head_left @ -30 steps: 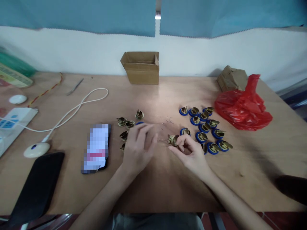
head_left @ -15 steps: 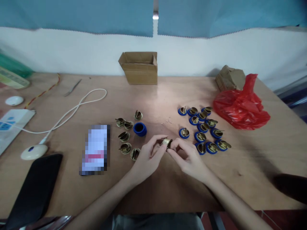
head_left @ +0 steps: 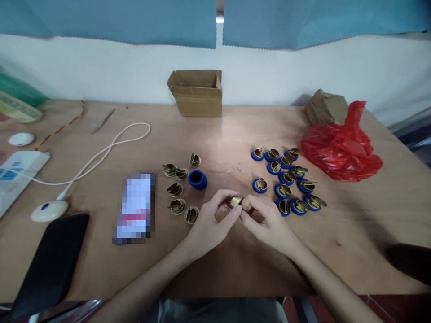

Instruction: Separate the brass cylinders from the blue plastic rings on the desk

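Observation:
Between both hands, above the table, is a small brass-coloured metal cap (head_left: pixel 235 202). My left hand (head_left: pixel 215 217) pinches it from the left with thumb and fingers. From the right, my right hand (head_left: pixel 264 217) closes its fingertips on the cap's other edge, which they partly hide. Left of the hands, several like brass caps with flaps (head_left: pixel 175 189) lie around a blue ring-shaped cup (head_left: pixel 197 180) with a dark opening. To the right stand several brass caps set in blue rings (head_left: pixel 283 191). Thin bits of wire (head_left: pixel 239 168) lie just beyond my fingers.
An open cardboard box (head_left: pixel 198 101) stands against the wall. At the right are a red plastic bag (head_left: pixel 341 152) and a crumpled brown package (head_left: pixel 325 109). A blurred-screen phone (head_left: pixel 134 208), a black phone (head_left: pixel 50 264), a white cable (head_left: pixel 101 157) and a power strip (head_left: pixel 23 168) occupy the left.
The brass cap has turned slightly between my fingers, its dark opening now less visible. Both hands stay close together in nearly the same place. The whole view has shifted a little.

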{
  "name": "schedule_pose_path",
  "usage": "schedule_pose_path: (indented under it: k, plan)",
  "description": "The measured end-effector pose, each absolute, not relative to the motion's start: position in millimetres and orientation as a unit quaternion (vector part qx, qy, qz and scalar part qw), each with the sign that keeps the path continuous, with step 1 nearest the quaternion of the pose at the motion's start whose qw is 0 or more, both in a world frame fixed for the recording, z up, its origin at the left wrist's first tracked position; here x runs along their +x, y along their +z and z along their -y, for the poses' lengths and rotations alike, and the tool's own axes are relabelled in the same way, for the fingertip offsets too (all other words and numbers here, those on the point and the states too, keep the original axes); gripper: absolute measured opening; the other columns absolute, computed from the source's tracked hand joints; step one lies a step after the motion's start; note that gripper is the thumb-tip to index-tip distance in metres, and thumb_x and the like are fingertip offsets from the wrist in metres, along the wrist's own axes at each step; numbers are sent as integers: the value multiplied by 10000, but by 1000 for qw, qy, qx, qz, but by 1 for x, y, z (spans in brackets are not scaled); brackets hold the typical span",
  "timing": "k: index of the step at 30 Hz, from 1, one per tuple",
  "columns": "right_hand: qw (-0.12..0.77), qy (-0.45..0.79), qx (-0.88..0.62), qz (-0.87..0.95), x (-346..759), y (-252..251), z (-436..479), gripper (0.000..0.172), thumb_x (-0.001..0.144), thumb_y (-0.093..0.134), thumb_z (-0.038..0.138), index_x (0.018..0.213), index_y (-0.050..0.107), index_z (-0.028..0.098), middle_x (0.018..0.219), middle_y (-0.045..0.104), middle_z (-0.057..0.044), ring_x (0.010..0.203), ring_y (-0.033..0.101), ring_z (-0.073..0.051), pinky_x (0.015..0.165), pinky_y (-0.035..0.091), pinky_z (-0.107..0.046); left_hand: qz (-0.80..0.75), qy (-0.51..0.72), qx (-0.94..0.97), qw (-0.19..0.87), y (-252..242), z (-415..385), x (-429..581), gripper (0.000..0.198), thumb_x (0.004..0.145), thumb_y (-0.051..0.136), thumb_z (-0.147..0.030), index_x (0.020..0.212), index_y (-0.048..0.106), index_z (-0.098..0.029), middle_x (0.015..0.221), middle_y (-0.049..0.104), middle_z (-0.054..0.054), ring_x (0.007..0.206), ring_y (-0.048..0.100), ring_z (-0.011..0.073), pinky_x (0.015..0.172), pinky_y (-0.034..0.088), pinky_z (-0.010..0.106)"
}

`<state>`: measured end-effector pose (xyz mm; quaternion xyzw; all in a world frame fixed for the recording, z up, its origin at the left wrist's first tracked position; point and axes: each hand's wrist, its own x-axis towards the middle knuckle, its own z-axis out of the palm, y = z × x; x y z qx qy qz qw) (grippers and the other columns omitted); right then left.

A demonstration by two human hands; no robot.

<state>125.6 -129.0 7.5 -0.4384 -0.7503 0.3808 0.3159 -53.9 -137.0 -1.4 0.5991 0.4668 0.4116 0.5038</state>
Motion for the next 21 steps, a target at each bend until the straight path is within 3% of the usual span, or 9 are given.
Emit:
schedule_pose_path:
  k: [7, 15, 21]
  plan:
    - [300, 354, -406, 787, 129, 1, 129, 220, 915, 556, 144, 732, 456, 215, 710, 478, 28, 666, 462, -126, 579, 347, -241, -461, 415, 606, 497, 0, 137, -55, 180, 935, 589, -212, 1111, 626, -223, 1080, 693, 45, 1050, 666, 182, 944, 542, 322]
    - [319, 385, -406, 765, 127, 8, 132, 230, 998, 508, 261, 773, 518, 216, 694, 514, 22, 610, 494, -119, 539, 377, -237, -481, 430, 570, 509, -2, 133, -58, 149, 963, 559, -272, 1082, 635, -223, 1018, 709, 44, 985, 678, 185, 885, 546, 329]
    - [373, 331, -497, 710, 128, 11, 129, 305, 1020, 503, 321, 738, 546, 214, 590, 473, 41, 502, 443, -103, 484, 335, -250, -528, 412, 637, 381, -7, 131, -60, 165, 918, 623, -251, 1081, 611, -227, 972, 701, 18, 845, 658, 160, 775, 531, 295]
